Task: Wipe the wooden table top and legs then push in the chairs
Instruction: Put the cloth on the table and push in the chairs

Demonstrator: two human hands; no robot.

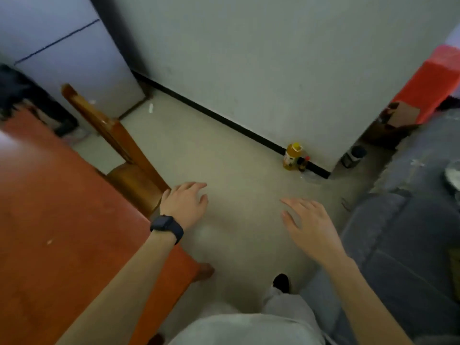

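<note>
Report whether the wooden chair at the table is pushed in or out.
Not fully in: the chair shows much of its seat past the edge of the table, its backrest apart from that edge.

Dim, greenish indoor light, soft shadows. Motion blur smears everything; wide-angle distortion bends the edges. Pale glare, perhaps window light, marks the table at left.

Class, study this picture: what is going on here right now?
A person stands between a wooden table and a grey sofa. Both grips are open and hold nothing. The left grip hovers beside the chair, and the right grip is over bare floor. No cloth shows.
</note>
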